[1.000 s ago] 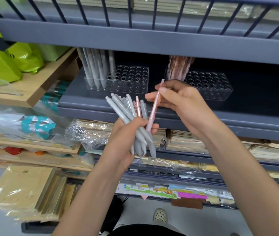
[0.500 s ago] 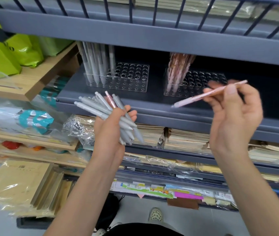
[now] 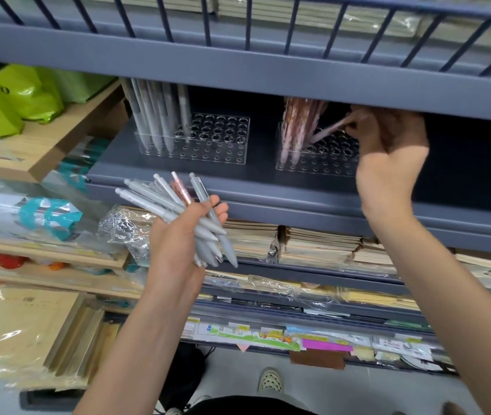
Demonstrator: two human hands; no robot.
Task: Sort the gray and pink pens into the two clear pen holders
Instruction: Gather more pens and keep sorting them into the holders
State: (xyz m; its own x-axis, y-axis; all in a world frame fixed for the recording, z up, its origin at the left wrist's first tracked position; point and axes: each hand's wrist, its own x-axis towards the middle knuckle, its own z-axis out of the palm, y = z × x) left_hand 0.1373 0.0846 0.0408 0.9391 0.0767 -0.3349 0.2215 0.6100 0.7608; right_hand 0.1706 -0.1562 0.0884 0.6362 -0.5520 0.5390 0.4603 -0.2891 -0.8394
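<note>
My right hand [image 3: 387,136] pinches a pink pen [image 3: 326,133] over the right holder [image 3: 313,166]; my left hand [image 3: 178,235] grips a pen bundle [image 3: 163,199].

My forearms [image 3: 136,339] are bare; lower down I wear a dark garment [image 3: 238,407] and a cream perforated shoe [image 3: 270,380].

Gray-blue metal shelving [image 3: 268,73] with a railed upper tier spans above the right hand [image 3: 387,136]. Left of the left hand [image 3: 178,241], wooden shelves [image 3: 58,148] hold green bags [image 3: 19,97]; beneath both, stacked notebooks [image 3: 319,247] and gray floor [image 3: 358,393].
</note>
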